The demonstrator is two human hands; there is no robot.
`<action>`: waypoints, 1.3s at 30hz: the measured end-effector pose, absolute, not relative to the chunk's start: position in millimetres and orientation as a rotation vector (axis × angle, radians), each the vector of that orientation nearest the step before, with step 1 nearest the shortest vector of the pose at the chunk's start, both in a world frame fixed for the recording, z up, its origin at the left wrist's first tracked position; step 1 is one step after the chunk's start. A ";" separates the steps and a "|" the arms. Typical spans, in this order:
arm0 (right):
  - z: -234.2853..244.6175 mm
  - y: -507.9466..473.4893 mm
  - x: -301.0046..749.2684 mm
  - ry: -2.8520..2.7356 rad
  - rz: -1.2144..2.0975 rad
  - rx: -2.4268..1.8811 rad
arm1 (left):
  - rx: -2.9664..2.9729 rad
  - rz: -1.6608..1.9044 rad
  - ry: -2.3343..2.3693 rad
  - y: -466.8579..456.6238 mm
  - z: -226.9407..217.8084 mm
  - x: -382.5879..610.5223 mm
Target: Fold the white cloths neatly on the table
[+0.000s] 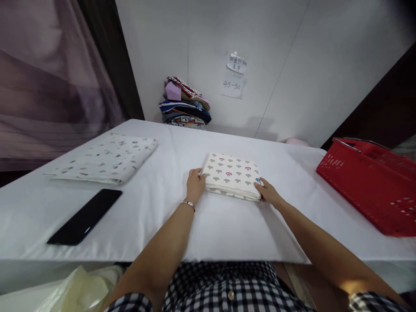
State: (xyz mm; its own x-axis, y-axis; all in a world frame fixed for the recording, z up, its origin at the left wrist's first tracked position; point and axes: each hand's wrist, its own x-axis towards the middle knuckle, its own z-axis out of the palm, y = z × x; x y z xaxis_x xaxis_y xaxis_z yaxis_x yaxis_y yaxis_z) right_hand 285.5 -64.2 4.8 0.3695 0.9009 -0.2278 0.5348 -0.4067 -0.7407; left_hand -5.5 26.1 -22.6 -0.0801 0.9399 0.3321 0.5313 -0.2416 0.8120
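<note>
A folded white cloth [231, 175] with grey, red and blue mushroom prints lies flat on the white-covered table in front of me. My left hand [196, 184] grips its left edge, thumb over the top and the other fingers at the side. At the right front corner, my right hand [268, 193] pinches the folded layers between thumb and fingers. Both hands' fingertips are partly hidden by the cloth. Off to the left lies another folded white cloth [113, 158] with small grey-green prints, touched by neither hand.
A black phone [85, 216] rests at the left front of the table [156, 234]. On the right stands a red plastic basket [367, 182] with a metal handle. Against the back wall is a stack of folded fabrics [185, 106], left of two handwritten paper notes [232, 84].
</note>
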 end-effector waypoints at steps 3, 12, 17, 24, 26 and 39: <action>-1.7 -74.5 288.6 -1.398 0.578 -2.044 | 1.990 1.339 1.524 15.5 -14.6 -1.4; 2.6 -100.0 272.4 -1.999 -0.045 -1.597 | 2.531 1.008 1.008 -2.9 -11.1 17.5; 11.4 -85.7 263.9 -2.189 -0.039 -1.632 | 2.508 0.971 0.996 -2.7 -11.7 16.8; 18.2 -68.6 257.8 -2.428 -0.110 -1.631 | 2.403 0.984 1.077 -0.9 -14.5 18.8; 21.1 -66.8 253.6 -2.510 -0.145 -1.623 | 2.405 0.983 1.080 -0.3 -15.6 19.3; 27.6 -58.9 235.7 -2.634 -0.337 -1.753 | 2.382 1.016 1.097 -4.2 -15.3 22.3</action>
State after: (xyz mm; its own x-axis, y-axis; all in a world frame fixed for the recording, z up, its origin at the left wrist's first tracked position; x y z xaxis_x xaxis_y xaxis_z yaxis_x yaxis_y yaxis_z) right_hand 235.7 -58.9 27.6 -0.3921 0.9161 0.0835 0.9076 0.3705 0.1977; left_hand 22.3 -4.2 -15.3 0.4498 0.7599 0.4693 0.5261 -0.6501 0.5483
